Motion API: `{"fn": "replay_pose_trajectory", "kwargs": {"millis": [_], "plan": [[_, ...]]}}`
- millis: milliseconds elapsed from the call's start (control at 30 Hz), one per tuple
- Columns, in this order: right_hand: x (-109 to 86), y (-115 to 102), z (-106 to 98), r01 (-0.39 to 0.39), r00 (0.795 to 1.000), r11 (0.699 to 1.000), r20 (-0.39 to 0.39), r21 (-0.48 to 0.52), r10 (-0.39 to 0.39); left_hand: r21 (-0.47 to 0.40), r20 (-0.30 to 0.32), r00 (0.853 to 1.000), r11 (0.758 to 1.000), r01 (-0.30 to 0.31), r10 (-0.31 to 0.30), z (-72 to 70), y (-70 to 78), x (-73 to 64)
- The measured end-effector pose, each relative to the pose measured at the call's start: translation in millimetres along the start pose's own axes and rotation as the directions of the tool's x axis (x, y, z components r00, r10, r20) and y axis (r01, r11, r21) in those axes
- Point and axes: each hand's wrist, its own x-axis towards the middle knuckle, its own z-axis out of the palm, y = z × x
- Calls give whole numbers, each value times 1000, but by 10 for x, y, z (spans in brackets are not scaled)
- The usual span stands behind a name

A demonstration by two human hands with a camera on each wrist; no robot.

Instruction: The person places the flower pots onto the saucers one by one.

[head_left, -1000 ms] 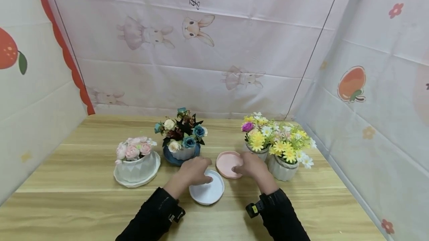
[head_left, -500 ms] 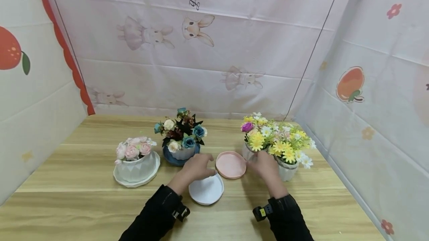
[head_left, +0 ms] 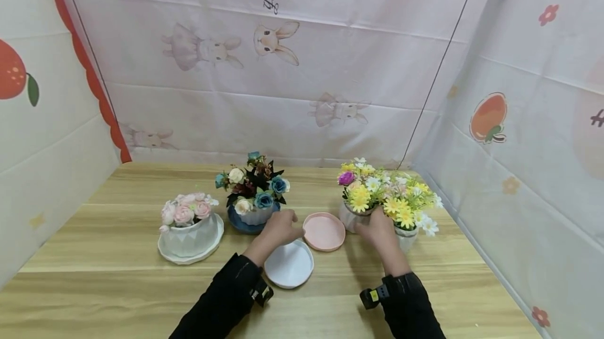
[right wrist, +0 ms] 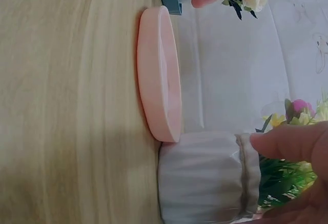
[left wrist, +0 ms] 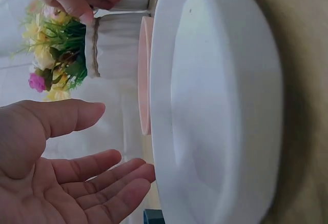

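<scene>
My left hand (head_left: 277, 231) hovers over the far edge of a white saucer (head_left: 290, 265), its palm bare and fingers loosely spread in the left wrist view. A shallow pink saucer (head_left: 324, 232) lies just beyond. My right hand (head_left: 379, 231) is at a whitish flowerpot (head_left: 350, 218) of yellow and purple artificial flowers (head_left: 360, 196). In the right wrist view its thumb (right wrist: 279, 143) meets the pot's rim, with the other fingers at the rim's opposite side, partly out of frame. The pot stands upright beside the pink saucer.
A second pot (head_left: 407, 238) of yellow and white flowers stands close by my right hand. Behind my left hand, a pot of blue and cream roses (head_left: 264, 200) sits on a blue saucer (head_left: 238, 223). Pink flowers (head_left: 184, 213) fill a white pot on a white saucer (head_left: 214, 242) at left.
My right hand has left the pink saucer and moved right to the pot's rim. My left hand has shifted slightly up and right, away from the white saucer's middle. The saucers stay put.
</scene>
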Motion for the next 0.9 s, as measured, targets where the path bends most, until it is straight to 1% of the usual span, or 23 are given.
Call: {"fn": "replay_pose_trajectory", "kwargs": {"millis": [267, 400, 567, 733, 800, 900], "plan": [[152, 9, 48, -7, 1000, 994, 0, 106, 7, -80, 27, 1000, 997, 14, -12, -4, -17, 104], [215, 9, 93, 32, 999, 991, -10, 131, -31, -108, 58, 998, 994, 17, -11, -9, -26, 141], [285, 39, 143, 77, 996, 988, -55, 136, -70, -123, 68, 998, 992, 27, -19, 19, -14, 195], [294, 40, 153, 123, 988, 985, -108, 125, -109, -107, 75, 995, 991, 79, -72, 60, -16, 253], [292, 41, 154, 126, 987, 986, -118, 113, -112, -112, 79, 993, 989, 92, -83, 68, -22, 271], [288, 42, 156, 122, 987, 988, -116, 94, -111, -111, 79, 994, 990, 88, -79, 81, -32, 295]]}}
